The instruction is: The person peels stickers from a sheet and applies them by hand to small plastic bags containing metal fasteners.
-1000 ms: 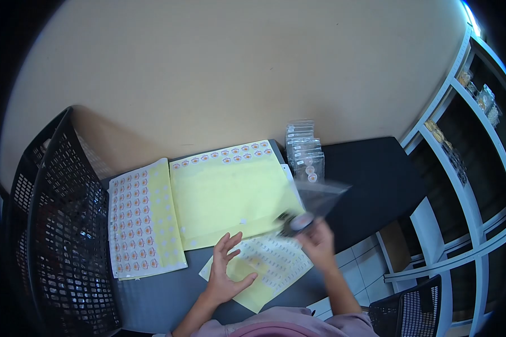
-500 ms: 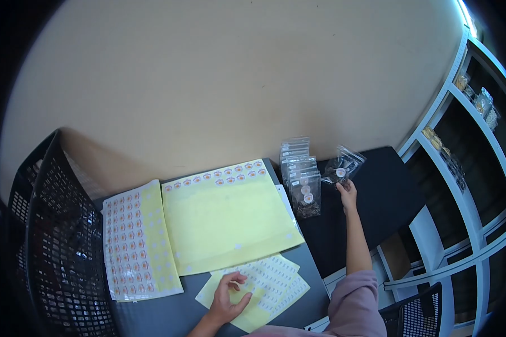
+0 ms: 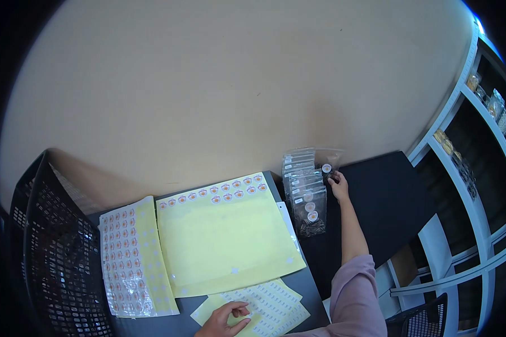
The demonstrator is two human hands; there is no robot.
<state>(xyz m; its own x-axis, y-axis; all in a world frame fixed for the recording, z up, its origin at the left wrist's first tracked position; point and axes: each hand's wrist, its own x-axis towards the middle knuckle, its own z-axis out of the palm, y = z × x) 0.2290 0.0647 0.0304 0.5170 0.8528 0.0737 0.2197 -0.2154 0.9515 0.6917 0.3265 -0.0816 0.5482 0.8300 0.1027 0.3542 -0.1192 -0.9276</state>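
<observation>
My right hand (image 3: 339, 188) pinches the lower part of a clear zip bag (image 3: 334, 154) with a round sticker on it and dark contents. The bag is beside a row of similar upright zip bags (image 3: 305, 180), near the wall. The front bag of that row bears round orange-and-white stickers and holds something dark and small. Over the small label sheets (image 3: 270, 306), near the front of the grey table, my left hand (image 3: 225, 321) hovers with fingers loosely bent and thumb apart, holding nothing visible.
A large yellow backing sheet (image 3: 225, 236) with round stickers along its top lies mid-table. Left of it is a fuller sticker sheet (image 3: 121, 264). A black plastic basket (image 3: 62, 241) stands at far left. A black surface (image 3: 382, 208) and white shelving (image 3: 461, 112) are on the right.
My right hand has brought the zip bag leftward, against the row of bags. My left hand stays over the label sheets. The whole view has shifted slightly.
</observation>
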